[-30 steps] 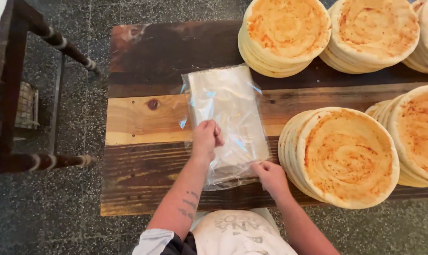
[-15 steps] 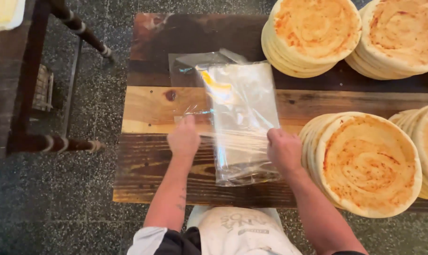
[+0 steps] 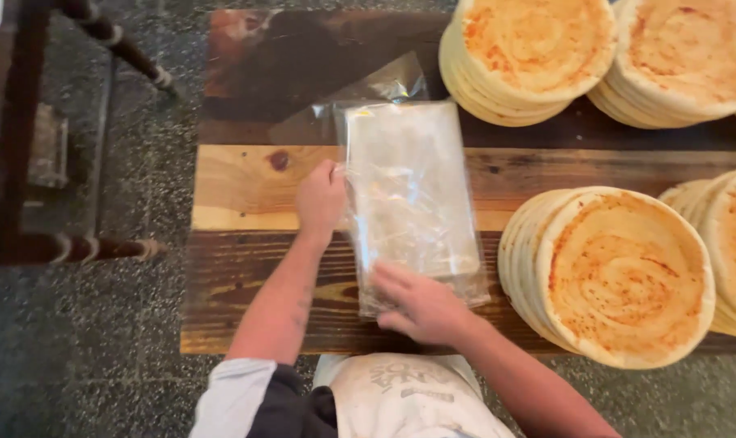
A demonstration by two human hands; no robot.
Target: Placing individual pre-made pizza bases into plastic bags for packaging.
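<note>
A stack of clear plastic bags [image 3: 413, 199] lies on a wooden plank table [image 3: 238, 186]. My left hand [image 3: 321, 199] pinches the left edge of the stack near its middle. My right hand [image 3: 421, 304] lies flat on the near end of the bags, fingers spread and pressing down. One loose clear bag [image 3: 388, 85] lies partly under the stack's far end.
Stacks of round flatbreads stand at the back [image 3: 534, 53] and back right [image 3: 684, 57]. More flatbreads lean on edge at the right [image 3: 624, 276], close to my right forearm. A dark wooden chair [image 3: 27, 162] stands at the left on the speckled floor.
My right hand slid from the stack's right edge to its near end. My left hand stays at the left edge. The view has shifted a little.
</note>
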